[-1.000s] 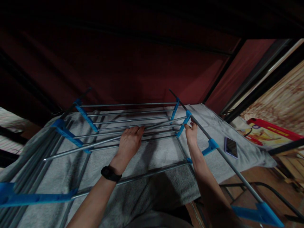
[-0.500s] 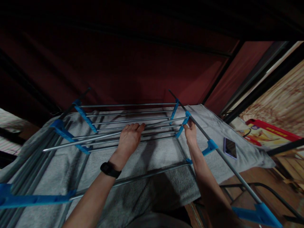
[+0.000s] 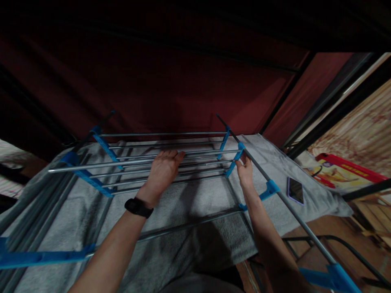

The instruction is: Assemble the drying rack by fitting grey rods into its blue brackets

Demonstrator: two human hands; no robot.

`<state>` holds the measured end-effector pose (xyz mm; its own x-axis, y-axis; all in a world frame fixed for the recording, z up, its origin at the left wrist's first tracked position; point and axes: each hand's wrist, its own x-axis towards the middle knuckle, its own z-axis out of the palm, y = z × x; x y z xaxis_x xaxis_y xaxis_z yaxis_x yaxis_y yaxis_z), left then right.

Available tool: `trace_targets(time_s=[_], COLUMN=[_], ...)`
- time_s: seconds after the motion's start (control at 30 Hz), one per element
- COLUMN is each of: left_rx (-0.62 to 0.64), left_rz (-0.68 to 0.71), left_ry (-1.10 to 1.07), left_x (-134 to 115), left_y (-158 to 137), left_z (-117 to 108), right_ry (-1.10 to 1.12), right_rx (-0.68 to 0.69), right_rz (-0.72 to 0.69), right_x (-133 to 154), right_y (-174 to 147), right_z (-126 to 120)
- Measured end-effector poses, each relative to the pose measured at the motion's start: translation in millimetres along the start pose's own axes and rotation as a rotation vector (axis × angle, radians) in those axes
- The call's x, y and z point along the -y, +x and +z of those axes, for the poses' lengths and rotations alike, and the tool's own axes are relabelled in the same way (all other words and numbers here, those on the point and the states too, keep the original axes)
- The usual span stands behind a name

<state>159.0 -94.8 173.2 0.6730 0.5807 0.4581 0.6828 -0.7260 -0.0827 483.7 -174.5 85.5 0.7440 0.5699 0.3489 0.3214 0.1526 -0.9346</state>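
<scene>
My left hand (image 3: pixel 166 166), with a black watch on its wrist, is closed around a long metal tube (image 3: pixel 100 165). The tube's left end sticks out past a blue plastic bracket (image 3: pixel 88 177); its right end meets the right blue bracket (image 3: pixel 239 156). My right hand (image 3: pixel 244 169) grips that right bracket with thumb and fingers. Both brackets belong to a rack frame lying on the grey cloth, with several thin metal tubes spanning between its sides. A long side pole (image 3: pixel 256 162) runs along the frame's right, beside my right hand.
A grey towel-like cloth (image 3: pixel 195 203) lies beneath the frame. Several loose tubes (image 3: pixel 39 211) are gathered at the left. A phone (image 3: pixel 295 190) rests on the cloth at right, near a red and yellow package (image 3: pixel 345 173). A dark red panel (image 3: pixel 183 93) stands behind.
My left hand has moved slightly up and left, swinging the tube's free left end away from me. My right hand stays at the right bracket.
</scene>
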Motion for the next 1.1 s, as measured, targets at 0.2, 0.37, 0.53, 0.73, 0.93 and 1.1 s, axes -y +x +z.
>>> trace_targets(time_s=[0.2, 0.37, 0.53, 0.73, 0.93, 1.1], left_rx=[-0.013, -0.008, 0.014, 0.044, 0.056, 0.052], left_rz=[0.034, 0.035, 0.03, 0.027, 0.029, 0.016], left_ry=[0.026, 0.017, 0.002, -0.023, -0.036, -0.028], left_x=[5, 8, 11, 15, 17, 19], left_y=[5, 8, 10, 12, 16, 16], left_z=[0, -2, -2, 1, -1, 4], right_ry=[-0.017, -0.01, -0.031, -0.036, -0.041, -0.043], right_rx=[0.011, 0.012, 0.003, -0.01, -0.026, -0.031], right_rz=[0.006, 0.016, 0.003, -0.019, -0.031, -0.039], right_x=[3, 8, 9, 1, -1, -1], right_y=[-1, -3, -4, -1, -1, -1], right_z=[0, 0, -1, -1, 0, 0])
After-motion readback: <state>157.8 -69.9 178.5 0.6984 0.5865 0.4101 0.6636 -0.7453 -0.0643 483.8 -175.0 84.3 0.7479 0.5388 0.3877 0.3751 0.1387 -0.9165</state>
